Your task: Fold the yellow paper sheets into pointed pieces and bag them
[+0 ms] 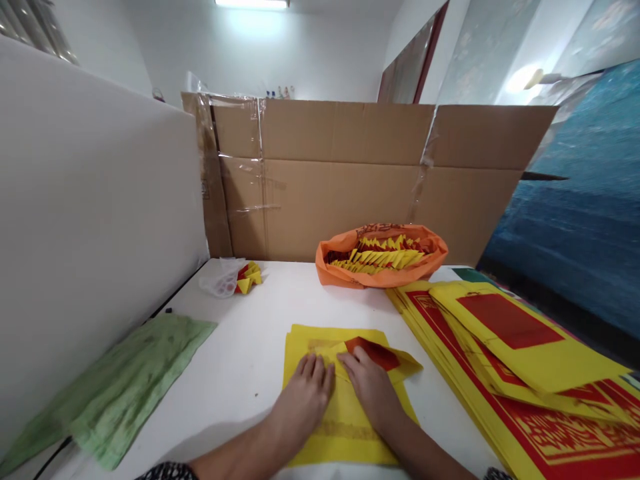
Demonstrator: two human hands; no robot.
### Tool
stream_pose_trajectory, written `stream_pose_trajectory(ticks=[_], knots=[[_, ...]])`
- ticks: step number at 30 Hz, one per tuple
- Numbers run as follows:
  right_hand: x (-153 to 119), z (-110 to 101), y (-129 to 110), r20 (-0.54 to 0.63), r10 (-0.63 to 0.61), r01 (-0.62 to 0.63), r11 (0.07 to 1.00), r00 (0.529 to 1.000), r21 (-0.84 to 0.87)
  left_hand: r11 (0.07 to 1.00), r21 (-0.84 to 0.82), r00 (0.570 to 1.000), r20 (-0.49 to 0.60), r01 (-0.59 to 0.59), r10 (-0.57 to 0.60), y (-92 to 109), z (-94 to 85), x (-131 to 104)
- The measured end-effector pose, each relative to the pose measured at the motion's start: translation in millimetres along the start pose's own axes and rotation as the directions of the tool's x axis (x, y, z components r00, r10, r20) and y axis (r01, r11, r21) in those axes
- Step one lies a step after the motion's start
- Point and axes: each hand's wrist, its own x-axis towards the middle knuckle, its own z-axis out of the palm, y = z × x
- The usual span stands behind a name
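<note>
Yellow paper sheets [345,445] lie on the white table in front of me. On top of them is a partly folded sheet with a red patch [381,355], its pointed corner reaching right past the stack. My left hand [306,393] rests on the paper with its fingers close together and pressed down. Beside it, my right hand [370,387] has its fingers bent together at the folded edge, under the red patch. The paper under both palms is hidden.
An orange bag [345,276] of folded yellow and red pieces stands at the back. Larger printed sheets [450,357] are stacked right. A green cloth [135,373] lies left, near a clear plastic bag [220,280] beside folded pieces [249,277]. Cardboard [325,193] closes off the back.
</note>
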Motion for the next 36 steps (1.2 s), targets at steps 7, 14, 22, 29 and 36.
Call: stream_pose_trajectory(ticks=[7, 14, 22, 29, 36], knots=[[-49, -7, 24, -0.083, -0.244, 0.215, 0.94, 0.966, -0.264, 0.986, -0.075, 0.962, 0.243, 0.149, -0.127, 30, -16.0, 1], [-63, -61, 44, -0.172, -0.079, 0.071, 0.996, 0.982, -0.049, 0.947, -0.305, 0.981, 0.131, -0.099, 0.144, 28, -35.3, 15], [14, -64, 88, 0.019, 0.265, -0.254, 0.899, 0.964, 0.357, 0.846, -0.486, 0.943, 0.114, -0.221, 0.312, 7, -38.5, 18], [15, -52, 68, 0.024, 0.198, -0.199, 0.972, 0.98, 0.123, 0.898, -0.424, 0.992, -0.002, -0.114, 0.125, 9, -24.2, 26], [-14, -67, 14, -0.434, -0.262, 0.266, 0.963, 0.862, -0.051, 0.96, -0.219, 0.931, -0.354, -0.177, 0.091, -21, -9.0, 32]])
